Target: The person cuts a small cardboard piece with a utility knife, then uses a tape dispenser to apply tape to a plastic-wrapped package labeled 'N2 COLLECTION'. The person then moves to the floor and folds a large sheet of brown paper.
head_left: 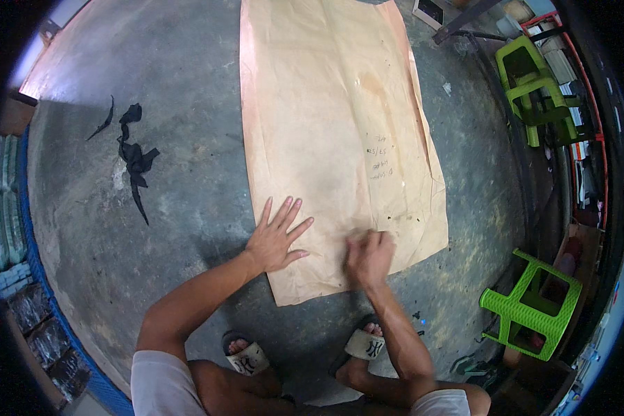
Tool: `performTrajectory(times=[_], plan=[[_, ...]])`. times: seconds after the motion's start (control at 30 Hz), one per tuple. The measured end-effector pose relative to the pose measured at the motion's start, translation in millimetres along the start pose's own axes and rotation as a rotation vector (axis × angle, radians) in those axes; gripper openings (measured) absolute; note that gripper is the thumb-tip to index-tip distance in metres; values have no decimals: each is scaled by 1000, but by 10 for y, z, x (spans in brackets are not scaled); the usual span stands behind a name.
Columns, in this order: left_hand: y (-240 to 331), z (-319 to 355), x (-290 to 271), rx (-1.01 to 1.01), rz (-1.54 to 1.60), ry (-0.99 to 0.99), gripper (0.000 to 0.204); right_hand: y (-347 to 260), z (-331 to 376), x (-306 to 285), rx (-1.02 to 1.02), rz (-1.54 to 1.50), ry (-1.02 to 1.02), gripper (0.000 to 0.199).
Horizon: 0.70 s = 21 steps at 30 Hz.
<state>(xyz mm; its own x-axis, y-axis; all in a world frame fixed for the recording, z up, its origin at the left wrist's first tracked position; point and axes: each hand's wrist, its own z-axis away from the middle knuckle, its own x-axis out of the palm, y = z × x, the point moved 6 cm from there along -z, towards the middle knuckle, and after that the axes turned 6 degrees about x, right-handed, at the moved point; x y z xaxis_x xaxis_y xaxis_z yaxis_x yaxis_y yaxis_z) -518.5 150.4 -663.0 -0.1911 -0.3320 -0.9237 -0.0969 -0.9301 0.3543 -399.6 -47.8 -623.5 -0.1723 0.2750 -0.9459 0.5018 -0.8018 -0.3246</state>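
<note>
One large sheet of tan paper lies flat on the grey concrete floor, running away from the person. Two bare hands rest on its near end. The left hand presses flat at the sheet's left edge, fingers spread wide. The right hand sits on the paper just beside it, blurred, fingers curled in; what they pinch I cannot tell. Two sandals show below. Two green plastic stools stand at right. Black cloth scraps lie well apart to the left.
</note>
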Motion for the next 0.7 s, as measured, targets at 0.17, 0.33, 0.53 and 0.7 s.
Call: performTrajectory(times=[0.17,0.33,0.53,0.7], plan=[[-107,87,29,-35,174,-1,69,-1123,600,270,-138,-142,-209,64],[-128,6,-170,-29,299,-33,67,-1505,880,524,4,156,-218,85],[-226,195,-521,9,164,94,77,-1212,1001,677,-119,150,-416,70],[-469,573,-795,102,-41,141,93,-613,1306,399,-390,161,-670,67]])
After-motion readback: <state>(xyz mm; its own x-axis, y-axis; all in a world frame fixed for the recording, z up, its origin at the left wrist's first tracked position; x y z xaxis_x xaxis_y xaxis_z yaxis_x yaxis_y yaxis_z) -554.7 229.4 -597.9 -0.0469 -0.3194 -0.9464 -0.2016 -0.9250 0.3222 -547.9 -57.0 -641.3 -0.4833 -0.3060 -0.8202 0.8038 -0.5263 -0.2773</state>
